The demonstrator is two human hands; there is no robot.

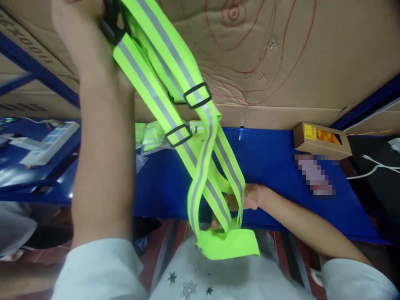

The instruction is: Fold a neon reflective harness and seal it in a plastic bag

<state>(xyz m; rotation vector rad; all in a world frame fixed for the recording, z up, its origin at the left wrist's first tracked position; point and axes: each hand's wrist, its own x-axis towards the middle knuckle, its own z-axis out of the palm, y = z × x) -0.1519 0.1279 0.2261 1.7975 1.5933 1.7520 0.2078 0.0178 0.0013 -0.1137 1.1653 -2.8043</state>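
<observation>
Right hand (246,199), low over our lap, is clenched on the bottom loops of the vest (200,166). Left hand (84,33), raised high, grips its top end at the buckle (111,23). We hold the straps stretched on a diagonal, upper left to lower right (2 black sliders (196,96) sit between). Beyond lie the table (275,166), bagged vests (150,136), a box (321,139) and cardboard (328,62); nothing crosses the straps.

Left hand (78,25): raised high, forearm upright, fingers clenched.
Right hand (246,198): low, arm stretched forward, fingers curled closed.
</observation>
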